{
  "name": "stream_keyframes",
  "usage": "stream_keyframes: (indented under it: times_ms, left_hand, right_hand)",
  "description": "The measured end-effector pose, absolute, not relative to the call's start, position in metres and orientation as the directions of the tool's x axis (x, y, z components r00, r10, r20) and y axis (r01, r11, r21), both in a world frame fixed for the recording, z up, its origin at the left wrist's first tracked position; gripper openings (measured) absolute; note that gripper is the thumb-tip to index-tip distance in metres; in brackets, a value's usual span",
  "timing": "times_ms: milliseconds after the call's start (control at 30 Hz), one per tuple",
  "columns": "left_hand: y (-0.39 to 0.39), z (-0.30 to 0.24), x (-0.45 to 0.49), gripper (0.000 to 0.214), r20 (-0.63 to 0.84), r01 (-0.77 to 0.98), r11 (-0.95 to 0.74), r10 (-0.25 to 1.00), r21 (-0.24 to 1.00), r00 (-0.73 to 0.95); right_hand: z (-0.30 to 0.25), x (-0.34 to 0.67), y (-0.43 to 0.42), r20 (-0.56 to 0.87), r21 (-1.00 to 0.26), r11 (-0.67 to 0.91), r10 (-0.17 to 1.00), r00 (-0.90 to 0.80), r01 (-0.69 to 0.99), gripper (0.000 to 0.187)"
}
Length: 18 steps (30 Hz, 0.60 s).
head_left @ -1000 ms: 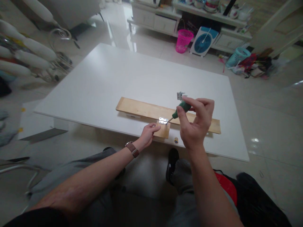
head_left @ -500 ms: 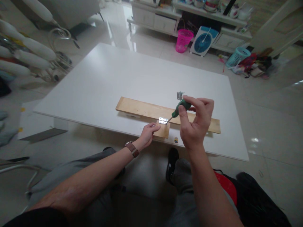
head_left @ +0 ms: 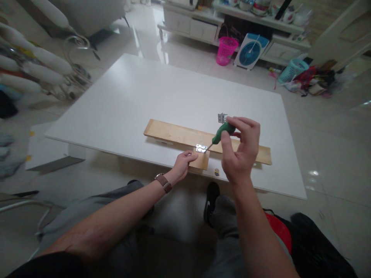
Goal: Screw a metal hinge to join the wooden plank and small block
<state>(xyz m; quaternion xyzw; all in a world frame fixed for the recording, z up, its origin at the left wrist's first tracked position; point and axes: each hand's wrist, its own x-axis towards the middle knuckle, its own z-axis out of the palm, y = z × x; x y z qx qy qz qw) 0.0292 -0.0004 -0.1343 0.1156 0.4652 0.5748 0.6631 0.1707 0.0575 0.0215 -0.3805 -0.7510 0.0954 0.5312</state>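
Observation:
My left hand [head_left: 184,164] grips the left side of a small wooden block [head_left: 199,161] at the table's near edge, thumb on top. A silver hinge [head_left: 201,148] lies along the block's far edge, beside a long wooden board [head_left: 179,133]. In my right hand [head_left: 242,148] is a screwdriver [head_left: 223,132] with a green handle, held tilted between thumb and fingers. Its tip meets the hinge's near right corner; any screw there is too small to make out. Another hinge [head_left: 221,117] lies beyond the board, with small screw-like pieces on it, partly behind my right fingers.
The white table [head_left: 116,104] spans the middle of the view. A small cartoon sticker [head_left: 216,172] is near its front edge. On the floor beyond are a pink basket [head_left: 226,51], a blue-and-white fan [head_left: 251,51] and a light-blue basket [head_left: 293,70]. A red seat [head_left: 279,231] is at my right.
The whole view has shifted slightly to the right. My right thumb and fingers have changed position a little on the screwdriver handle; the block and hinge stay in place.

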Motion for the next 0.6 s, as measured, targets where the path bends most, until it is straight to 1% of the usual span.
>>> stream_keyframes:
  times_ms: [100, 167, 233, 300, 500, 600]
  left_hand:
    - [-0.0003, -0.1352, 0.0295, 0.042, -0.484, -0.653, 0.309, 0.87, 0.691, -0.1]
    - [0.0002, -0.1353, 0.0297, 0.042, -0.485, -0.651, 0.314, 0.869, 0.691, -0.097]
    - [0.0008, -0.1351, 0.0301, 0.042, -0.482, -0.65, 0.31, 0.871, 0.693, -0.098]
    - [0.0013, -0.1346, 0.0305, 0.042, -0.478, -0.649, 0.305, 0.872, 0.697, -0.105]
    - [0.0015, -0.1333, 0.0319, 0.043, -0.484, -0.665, 0.297, 0.868, 0.685, -0.111]
    - [0.0013, -0.1351, 0.0324, 0.044, -0.485, -0.671, 0.297, 0.868, 0.68, -0.106]
  right_hand:
    - [0.0193, 0.1704, 0.0586, 0.71, -0.555, 0.712, 0.675, -0.2, 0.43, 0.042]
    - [0.0185, 0.1688, 0.059, 0.705, -0.558, 0.703, 0.682, -0.194, 0.441, 0.039]
    - [0.0185, 0.1664, 0.0588, 0.714, -0.557, 0.691, 0.682, -0.16, 0.46, 0.032]
    - [0.019, 0.1641, 0.0581, 0.73, -0.559, 0.692, 0.672, -0.123, 0.457, 0.03]
    - [0.0192, 0.1622, 0.0564, 0.709, -0.584, 0.706, 0.684, -0.172, 0.401, 0.036]
    - [0.018, 0.1644, 0.0577, 0.721, -0.581, 0.678, 0.686, -0.102, 0.45, 0.026]
